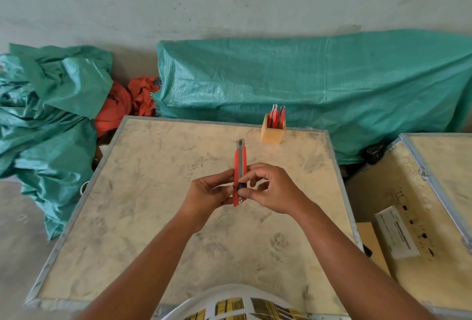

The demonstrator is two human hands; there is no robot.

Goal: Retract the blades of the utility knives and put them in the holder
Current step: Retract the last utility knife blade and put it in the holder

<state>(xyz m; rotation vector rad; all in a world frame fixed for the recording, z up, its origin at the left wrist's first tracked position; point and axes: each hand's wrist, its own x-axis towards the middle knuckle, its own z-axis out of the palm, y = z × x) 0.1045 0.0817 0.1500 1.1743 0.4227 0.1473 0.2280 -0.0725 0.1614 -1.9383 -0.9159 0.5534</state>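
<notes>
I see a worn, pale plywood crate top with a metal rim (76, 207) against a grey wall, green woven tarps (306, 77) heaped behind it. Above its middle my left hand (207, 196) and right hand (274, 189) pinch a red plastic utility knife (240, 164), fingers closed on it, right thumb on its black slider. A square wooden holder (272, 133) with other red knives (277, 115) stands at the far edge.

A pale, smudged desk (143, 217) with a grey metal-edged rim carries one thing directly: a small square wooden holder (272, 133), standing upright near the far edge, right of centre, with red utility knives (277, 115) inside.
</notes>
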